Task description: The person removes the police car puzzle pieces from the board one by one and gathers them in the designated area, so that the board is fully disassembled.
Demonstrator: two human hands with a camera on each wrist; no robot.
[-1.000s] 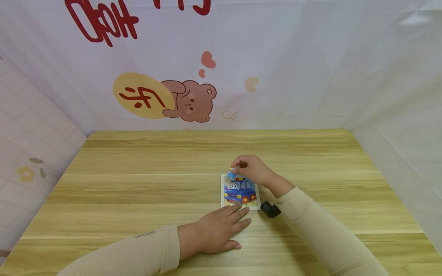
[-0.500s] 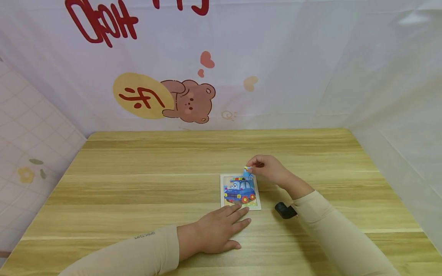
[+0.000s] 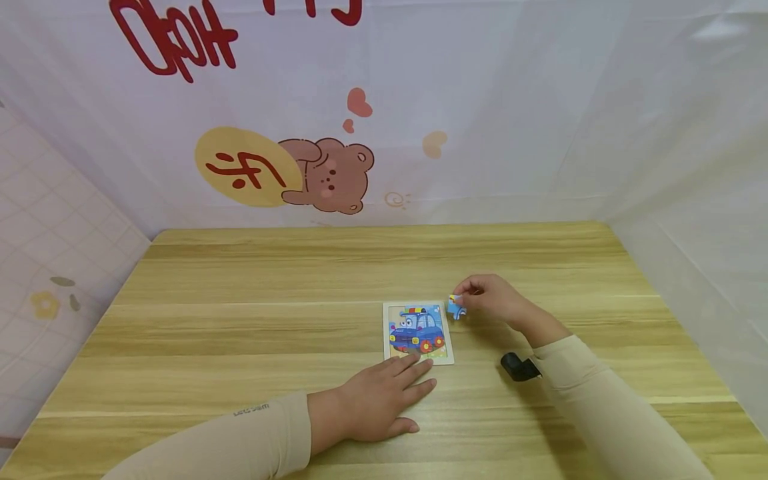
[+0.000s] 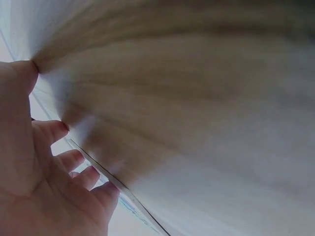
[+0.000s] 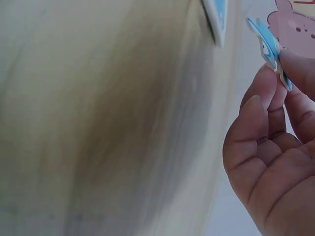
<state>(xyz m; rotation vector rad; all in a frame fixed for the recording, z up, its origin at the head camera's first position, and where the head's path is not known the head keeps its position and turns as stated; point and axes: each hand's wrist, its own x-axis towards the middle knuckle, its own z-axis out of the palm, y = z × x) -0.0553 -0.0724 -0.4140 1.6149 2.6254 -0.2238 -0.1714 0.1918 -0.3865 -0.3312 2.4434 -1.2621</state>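
Observation:
A small jigsaw puzzle of a blue police car lies in its pale frame on the table; a bare patch of backing shows at its upper left. My right hand pinches a light-blue puzzle piece between thumb and fingers, just right of the frame's upper right corner. In the right wrist view the puzzle piece is seen nearly edge-on, raised off the table. My left hand lies flat with fingers spread, its fingertips on the frame's near edge.
The wood-grain table stretches out on all sides of the puzzle. A black wrist camera sticks out beside my right sleeve. White cloth with a printed bear hangs behind the table, and more cloth lines both sides.
My right hand has carried the puzzle piece rightward, from over the puzzle's upper left to outside the frame's right edge. The left hand and the frame have stayed put.

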